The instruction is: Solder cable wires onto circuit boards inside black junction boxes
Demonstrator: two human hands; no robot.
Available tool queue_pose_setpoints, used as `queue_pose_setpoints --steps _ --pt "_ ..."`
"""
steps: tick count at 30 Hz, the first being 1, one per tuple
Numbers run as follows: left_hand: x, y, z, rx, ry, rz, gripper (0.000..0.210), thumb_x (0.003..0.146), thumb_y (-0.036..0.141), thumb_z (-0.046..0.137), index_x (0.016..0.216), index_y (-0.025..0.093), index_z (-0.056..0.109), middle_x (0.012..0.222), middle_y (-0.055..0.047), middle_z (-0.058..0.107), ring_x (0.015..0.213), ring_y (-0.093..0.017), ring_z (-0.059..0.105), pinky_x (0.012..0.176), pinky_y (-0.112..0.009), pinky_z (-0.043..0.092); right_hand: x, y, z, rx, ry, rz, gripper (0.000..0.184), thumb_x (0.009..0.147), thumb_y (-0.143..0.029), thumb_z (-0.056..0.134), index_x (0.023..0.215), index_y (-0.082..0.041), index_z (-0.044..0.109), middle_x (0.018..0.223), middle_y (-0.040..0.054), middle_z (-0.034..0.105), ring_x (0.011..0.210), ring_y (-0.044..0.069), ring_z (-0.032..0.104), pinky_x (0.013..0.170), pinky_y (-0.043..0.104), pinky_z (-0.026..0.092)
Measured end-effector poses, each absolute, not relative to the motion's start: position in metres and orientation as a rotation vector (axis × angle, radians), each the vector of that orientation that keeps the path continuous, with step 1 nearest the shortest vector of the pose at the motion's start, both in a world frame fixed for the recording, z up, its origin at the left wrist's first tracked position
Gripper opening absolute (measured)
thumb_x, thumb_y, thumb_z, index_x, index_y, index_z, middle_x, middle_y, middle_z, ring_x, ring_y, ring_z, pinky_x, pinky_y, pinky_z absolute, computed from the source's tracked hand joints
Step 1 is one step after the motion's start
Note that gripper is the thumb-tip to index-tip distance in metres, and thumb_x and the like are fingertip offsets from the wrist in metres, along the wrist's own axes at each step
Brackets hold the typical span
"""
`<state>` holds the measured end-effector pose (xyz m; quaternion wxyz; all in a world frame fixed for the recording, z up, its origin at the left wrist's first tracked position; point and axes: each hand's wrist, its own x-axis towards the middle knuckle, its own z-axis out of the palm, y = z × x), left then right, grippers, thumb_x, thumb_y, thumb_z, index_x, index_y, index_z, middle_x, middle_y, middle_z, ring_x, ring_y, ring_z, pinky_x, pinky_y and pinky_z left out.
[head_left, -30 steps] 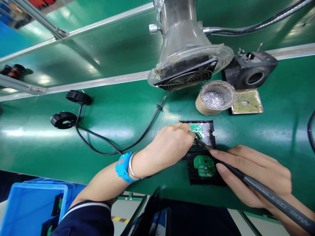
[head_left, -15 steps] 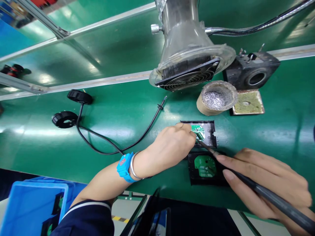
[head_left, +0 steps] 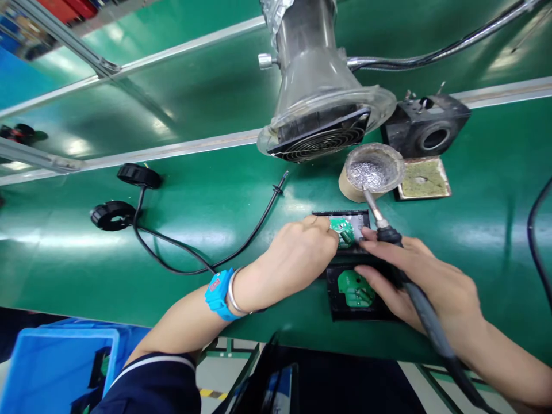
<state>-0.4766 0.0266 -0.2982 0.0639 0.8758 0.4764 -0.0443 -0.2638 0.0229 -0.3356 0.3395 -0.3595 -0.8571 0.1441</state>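
Note:
My right hand (head_left: 426, 282) grips a soldering iron (head_left: 416, 287); its tip is at the rim of a cup (head_left: 348, 185) filled with silvery solder bits. Over the upper black housing my left hand (head_left: 302, 247) is closed, its fingertips at a green circuit board (head_left: 342, 233); what they pinch is hidden. That board lies in a black housing (head_left: 364, 218). Just below sits a second black housing (head_left: 340, 313) with another green board (head_left: 356, 287) in it. A black cable (head_left: 181, 269) runs from the left and passes behind my left wrist.
A fume extractor hood (head_left: 323, 115) hangs above the bench. Right of the cup are a soldering iron stand (head_left: 431, 126) and a sponge tray (head_left: 425, 177). Two black rings (head_left: 112, 215) lie at left. A blue bin (head_left: 56, 368) is at lower left, and a cord (head_left: 535, 230) lies at right.
My right hand has drawn the soldering iron away from the board and swung its tip up to the solder cup. My left hand stays at the board. The view has shifted slightly.

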Motion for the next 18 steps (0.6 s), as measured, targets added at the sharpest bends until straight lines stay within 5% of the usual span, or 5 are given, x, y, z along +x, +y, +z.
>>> queue_pose_setpoints --steps 6,12,18 --pt "-0.4753 0.0264 -0.2945 2.637 1.384 -0.027 0.015 0.089 0.013 0.045 0.098 0.015 0.057 0.085 -0.003 0.06 0.078 -0.019 0.058 0.06 -0.029 0.045 -0.2688 0.0189 -0.3397 -0.994 -2.156 0.354 0.043 0.079 -0.013 0.069 0.119 -0.02 0.055 0.114 0.0024 0.067 0.082 0.011 0.069 0.086 0.025 0.058" --pt "-0.4747 0.0257 -0.301 2.605 1.38 0.065 0.01 0.086 0.015 0.05 0.089 0.016 0.06 0.083 -0.002 0.063 0.077 -0.018 0.06 0.06 -0.029 0.043 -0.2734 0.0178 -0.3381 -0.989 -2.188 0.207 0.036 0.08 -0.013 0.069 0.114 -0.017 0.058 0.096 0.0003 0.071 0.079 0.01 0.069 0.083 0.021 0.057" --pt "-0.4732 0.0307 -0.2993 2.547 1.415 -0.027 0.013 0.087 0.018 0.054 0.084 0.018 0.066 0.08 -0.001 0.064 0.078 -0.017 0.062 0.059 -0.027 0.042 -0.2714 0.0154 -0.3386 -0.995 -2.17 0.302 0.038 0.083 -0.014 0.065 0.119 -0.02 0.056 0.103 0.0 0.07 0.083 0.012 0.069 0.078 0.023 0.059"
